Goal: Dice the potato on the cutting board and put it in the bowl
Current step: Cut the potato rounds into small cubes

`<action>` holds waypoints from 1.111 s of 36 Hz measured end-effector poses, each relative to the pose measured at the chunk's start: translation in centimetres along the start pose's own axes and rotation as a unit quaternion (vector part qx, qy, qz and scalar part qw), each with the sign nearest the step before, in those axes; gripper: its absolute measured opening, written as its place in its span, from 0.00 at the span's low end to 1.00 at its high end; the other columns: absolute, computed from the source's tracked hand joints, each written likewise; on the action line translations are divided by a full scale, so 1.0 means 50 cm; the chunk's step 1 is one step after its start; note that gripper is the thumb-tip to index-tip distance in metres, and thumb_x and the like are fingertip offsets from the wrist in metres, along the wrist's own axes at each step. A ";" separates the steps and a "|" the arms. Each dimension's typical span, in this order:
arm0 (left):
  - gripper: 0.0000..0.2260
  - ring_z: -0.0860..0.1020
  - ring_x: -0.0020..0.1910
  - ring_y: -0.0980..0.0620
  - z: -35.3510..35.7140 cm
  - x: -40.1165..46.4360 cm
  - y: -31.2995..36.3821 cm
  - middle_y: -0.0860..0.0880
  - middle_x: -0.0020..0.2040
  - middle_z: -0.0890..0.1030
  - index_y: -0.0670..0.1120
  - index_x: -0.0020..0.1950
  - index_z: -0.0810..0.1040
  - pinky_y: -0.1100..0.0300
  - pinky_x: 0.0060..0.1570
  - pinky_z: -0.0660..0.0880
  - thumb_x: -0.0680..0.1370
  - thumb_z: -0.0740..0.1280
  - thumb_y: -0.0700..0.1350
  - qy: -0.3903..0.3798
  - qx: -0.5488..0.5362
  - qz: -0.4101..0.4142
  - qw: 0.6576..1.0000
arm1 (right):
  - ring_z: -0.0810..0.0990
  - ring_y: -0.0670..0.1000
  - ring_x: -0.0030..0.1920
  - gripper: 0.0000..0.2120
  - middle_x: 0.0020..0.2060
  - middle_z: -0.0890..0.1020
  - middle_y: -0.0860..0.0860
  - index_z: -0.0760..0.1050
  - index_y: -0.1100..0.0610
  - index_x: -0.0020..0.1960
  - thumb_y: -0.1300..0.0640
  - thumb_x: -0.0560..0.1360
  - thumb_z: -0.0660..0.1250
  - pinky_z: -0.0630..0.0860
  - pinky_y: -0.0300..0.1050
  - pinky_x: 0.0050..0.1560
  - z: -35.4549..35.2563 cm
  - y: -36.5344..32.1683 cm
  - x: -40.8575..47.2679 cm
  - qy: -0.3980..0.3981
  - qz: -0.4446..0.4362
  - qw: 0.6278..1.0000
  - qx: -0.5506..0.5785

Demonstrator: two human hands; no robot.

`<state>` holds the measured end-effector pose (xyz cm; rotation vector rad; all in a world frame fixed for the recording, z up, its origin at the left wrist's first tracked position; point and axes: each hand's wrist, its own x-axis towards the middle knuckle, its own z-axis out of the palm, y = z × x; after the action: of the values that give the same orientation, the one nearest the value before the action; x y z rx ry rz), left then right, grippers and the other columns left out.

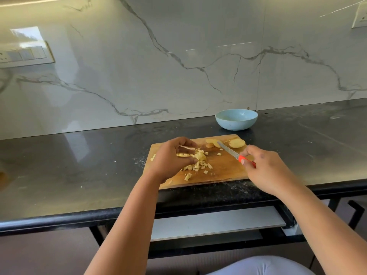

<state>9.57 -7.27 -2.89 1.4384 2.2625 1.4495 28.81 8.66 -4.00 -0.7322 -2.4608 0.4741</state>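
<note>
Left hand (170, 157) cups a heap of potato dice (195, 158), fingers curled around it. Right hand (266, 167) grips the red handle of the knife (234, 154); blade long axis runs up-left from that grip, tip toward the potato slices (228, 143). Loose dice lie between the 2 grips. All on a wooden cutting board (224, 171), at the front edge of a black stone counter (79, 165). Bowl (236, 119), pale blue, sits beyond the knife grip, apart from the board, near a white veined marble wall (178, 56).
</note>
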 end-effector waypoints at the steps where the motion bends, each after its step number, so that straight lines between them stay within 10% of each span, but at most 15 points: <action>1: 0.11 0.81 0.47 0.63 -0.001 -0.005 -0.004 0.56 0.47 0.84 0.50 0.50 0.82 0.66 0.44 0.78 0.71 0.77 0.40 0.008 0.030 0.007 0.999 | 0.71 0.43 0.26 0.06 0.32 0.74 0.46 0.74 0.51 0.56 0.54 0.81 0.61 0.61 0.32 0.21 0.002 -0.001 -0.001 0.001 -0.001 1.000 0.001; 12: 0.06 0.73 0.42 0.64 0.005 -0.051 -0.031 0.59 0.46 0.77 0.51 0.52 0.85 0.78 0.43 0.66 0.77 0.71 0.43 -0.038 0.223 0.078 0.971 | 0.71 0.43 0.26 0.06 0.32 0.74 0.45 0.75 0.52 0.56 0.55 0.81 0.62 0.65 0.31 0.23 0.006 -0.010 -0.005 -0.003 -0.012 1.000 -0.001; 20: 0.02 0.74 0.42 0.56 0.018 -0.016 -0.034 0.53 0.45 0.77 0.45 0.46 0.83 0.67 0.41 0.67 0.75 0.73 0.42 0.063 0.242 0.091 0.964 | 0.71 0.42 0.27 0.06 0.32 0.74 0.45 0.74 0.52 0.56 0.54 0.81 0.62 0.62 0.32 0.22 0.001 -0.011 -0.006 0.000 -0.013 1.000 -0.011; 33: 0.09 0.66 0.63 0.53 0.083 0.026 0.004 0.56 0.60 0.74 0.55 0.54 0.80 0.51 0.60 0.63 0.78 0.66 0.57 -0.072 0.373 0.139 0.915 | 0.70 0.43 0.27 0.07 0.31 0.72 0.45 0.74 0.53 0.57 0.54 0.81 0.61 0.58 0.34 0.23 -0.022 0.002 -0.001 0.034 0.000 0.999 -0.009; 40: 0.09 0.70 0.62 0.49 0.076 0.111 0.007 0.51 0.59 0.76 0.53 0.55 0.80 0.51 0.61 0.70 0.78 0.66 0.44 -0.036 0.270 0.085 0.958 | 0.70 0.43 0.27 0.07 0.32 0.72 0.44 0.74 0.52 0.58 0.54 0.81 0.61 0.59 0.34 0.24 -0.034 0.008 0.003 0.043 0.002 0.999 -0.001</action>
<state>8.69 -0.58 -2.59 1.8236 2.6710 0.8095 29.83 9.37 -2.78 -0.7436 -2.3799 0.4338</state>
